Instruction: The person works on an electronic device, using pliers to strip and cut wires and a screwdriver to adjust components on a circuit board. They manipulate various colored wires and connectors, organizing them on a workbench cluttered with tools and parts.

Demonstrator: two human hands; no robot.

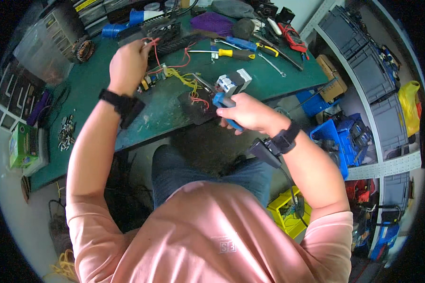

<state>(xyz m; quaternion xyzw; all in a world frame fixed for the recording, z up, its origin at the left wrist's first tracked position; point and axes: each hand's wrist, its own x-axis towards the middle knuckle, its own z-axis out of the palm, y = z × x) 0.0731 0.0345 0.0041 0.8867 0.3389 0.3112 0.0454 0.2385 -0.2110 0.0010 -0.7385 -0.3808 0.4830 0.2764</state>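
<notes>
My left hand [128,66] is raised over the left of the bench, its fingers pinched on a red wire [157,55]. This wire runs down to a small circuit board [151,80] with yellow parts on it. From the board, a bundle of yellow wires [179,78] stretches right toward a dark pad [193,108] at the bench's front edge. My right hand [248,112] is closed around the blue handles of long-nose pliers [218,98], whose jaws point up and left near the wires. A white and black block-shaped electrical device [233,81] stands just beyond the pliers.
Behind lie a yellow-handled screwdriver [236,54], a wrench [272,65] and a purple cloth [211,23]. A pile of small metal parts [67,132] sits at the left. Shelving with grey bins [363,70] stands at the right, blue bins [330,141] below the bench.
</notes>
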